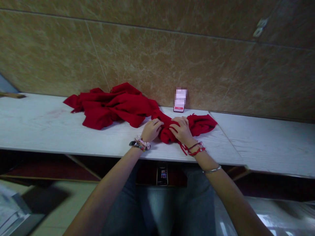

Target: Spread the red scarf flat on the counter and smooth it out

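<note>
A long red cloth (118,105), possibly a scarf, lies across the white tabletop. Its left part is spread in loose folds, while the middle is bunched into a thick lump between my hands. My left hand (152,130) has its fingers curled on the left side of the lump. On the other side, my right hand (182,130) presses curled fingers into the bunched cloth, close to my left. To the right of my right hand, the crumpled end of the cloth rests on the tabletop. Folds hide some of the fingertips.
A phone (179,108) leans upright on the wall (137,55) just behind the cloth. Another phone (162,175) lies below the table edge, near my lap. A seam crosses the white tabletop (270,141) at right. Papers (12,209) are stacked at lower left.
</note>
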Demonstrator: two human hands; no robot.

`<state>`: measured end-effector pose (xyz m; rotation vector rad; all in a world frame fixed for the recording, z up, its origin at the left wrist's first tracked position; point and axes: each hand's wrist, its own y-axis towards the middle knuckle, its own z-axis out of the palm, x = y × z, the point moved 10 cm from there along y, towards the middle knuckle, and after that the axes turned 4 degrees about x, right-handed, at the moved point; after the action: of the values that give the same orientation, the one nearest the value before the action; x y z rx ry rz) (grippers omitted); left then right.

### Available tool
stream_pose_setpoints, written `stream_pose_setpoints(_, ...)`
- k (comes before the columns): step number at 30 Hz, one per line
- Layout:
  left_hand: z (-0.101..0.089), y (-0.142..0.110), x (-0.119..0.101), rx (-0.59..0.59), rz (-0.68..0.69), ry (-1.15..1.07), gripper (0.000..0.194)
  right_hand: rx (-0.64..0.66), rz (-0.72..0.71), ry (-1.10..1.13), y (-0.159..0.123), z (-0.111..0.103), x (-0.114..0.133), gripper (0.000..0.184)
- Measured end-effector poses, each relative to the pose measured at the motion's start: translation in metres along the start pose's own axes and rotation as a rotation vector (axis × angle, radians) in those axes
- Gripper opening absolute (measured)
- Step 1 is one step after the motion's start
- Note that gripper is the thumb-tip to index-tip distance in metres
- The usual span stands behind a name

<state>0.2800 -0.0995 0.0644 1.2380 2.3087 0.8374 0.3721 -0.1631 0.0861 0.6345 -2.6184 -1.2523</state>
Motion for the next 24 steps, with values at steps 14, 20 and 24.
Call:
stream_pose_setpoints(14, -0.018, 0.002, 0.025, -0.188, -0.321, 0.045, 0.006, -0.335, 0.338, 0.02, -0.017, -0.04, -0.059, 0.02)
stream_pose_setpoints(20, -0.014, -0.001, 0.035, -0.206, -0.322, -0.189, 0.007, -0.181, 0.318, 0.075, -0.009, -0.022, -0.054, 0.017)
stream_pose_setpoints(24, -0.004, 0.003, 0.028, -0.119, -0.241, -0.267, 0.006, -0.043, 0.157, 0.065, 0.006, -0.005, -0.022, 0.027)
